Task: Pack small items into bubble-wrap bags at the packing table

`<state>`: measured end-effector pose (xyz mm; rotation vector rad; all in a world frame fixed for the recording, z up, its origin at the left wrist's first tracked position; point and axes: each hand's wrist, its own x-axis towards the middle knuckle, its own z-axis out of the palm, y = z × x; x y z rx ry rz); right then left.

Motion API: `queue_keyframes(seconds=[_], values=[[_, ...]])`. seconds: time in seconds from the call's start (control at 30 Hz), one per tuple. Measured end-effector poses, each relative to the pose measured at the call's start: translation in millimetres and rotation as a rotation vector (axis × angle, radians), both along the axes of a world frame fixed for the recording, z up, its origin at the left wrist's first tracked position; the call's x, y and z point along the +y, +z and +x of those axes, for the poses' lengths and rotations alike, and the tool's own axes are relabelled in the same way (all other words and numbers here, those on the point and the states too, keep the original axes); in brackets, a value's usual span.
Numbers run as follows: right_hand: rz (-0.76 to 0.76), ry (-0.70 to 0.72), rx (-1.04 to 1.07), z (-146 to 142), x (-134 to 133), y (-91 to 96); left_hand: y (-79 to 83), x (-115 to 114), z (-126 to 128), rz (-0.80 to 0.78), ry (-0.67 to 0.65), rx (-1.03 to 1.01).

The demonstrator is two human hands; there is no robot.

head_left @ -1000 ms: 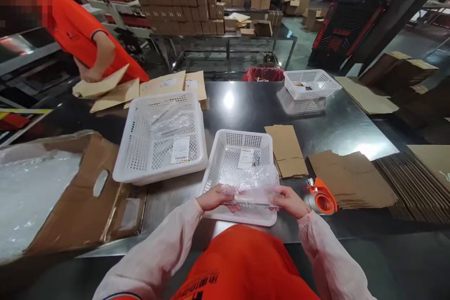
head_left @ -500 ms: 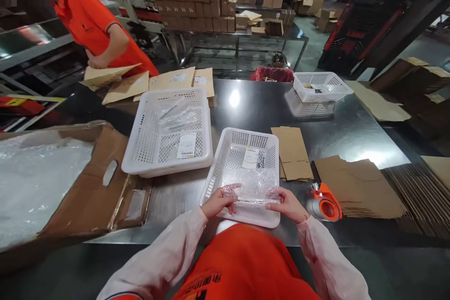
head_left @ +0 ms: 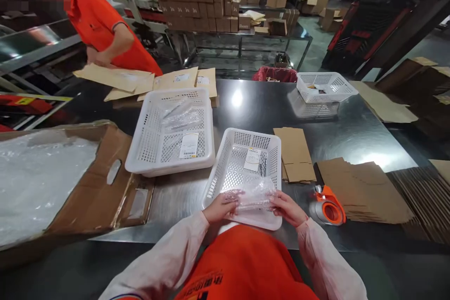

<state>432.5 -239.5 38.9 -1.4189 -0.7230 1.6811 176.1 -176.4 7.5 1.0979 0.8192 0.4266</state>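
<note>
Between my hands is a piece of clear bubble wrap (head_left: 256, 193), folded into a narrow bundle over the near end of a white plastic basket (head_left: 225, 168). My left hand (head_left: 225, 205) grips its left end, and my right hand (head_left: 286, 206) grips the right end. Whatever may be inside the wrap cannot be made out. Farther up in the same basket lie a white printed slip (head_left: 252, 159) and some thin dark items (head_left: 263, 164) beside it.
Left stands another white basket (head_left: 140, 168) holding a clear-wrapped packet and slip. A carton (head_left: 101, 173) of clear plastic sheeting is beyond it. To the right are flat cardboard (head_left: 297, 152) and an orange tape dispenser (head_left: 330, 208). A co-worker (head_left: 116, 37) handles paper envelopes (head_left: 116, 77).
The bubble wrap has been folded into a smaller bundle, uncovering more of the basket floor and the dark items. My fingers have closed in on it. The co-worker's envelope has shifted.
</note>
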Motion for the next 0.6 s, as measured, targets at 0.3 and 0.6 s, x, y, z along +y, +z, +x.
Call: queue_keyframes(seconds=[0.3,0.6], values=[[0.165,-0.058,-0.151,-6,5,-4.8,2.7,1,-7,-0.088,-0.062,-0.008],[-0.181,-0.186,0.030,-22,22,-12.7,10.9,-6,-14,0.918,-0.043,0.279]])
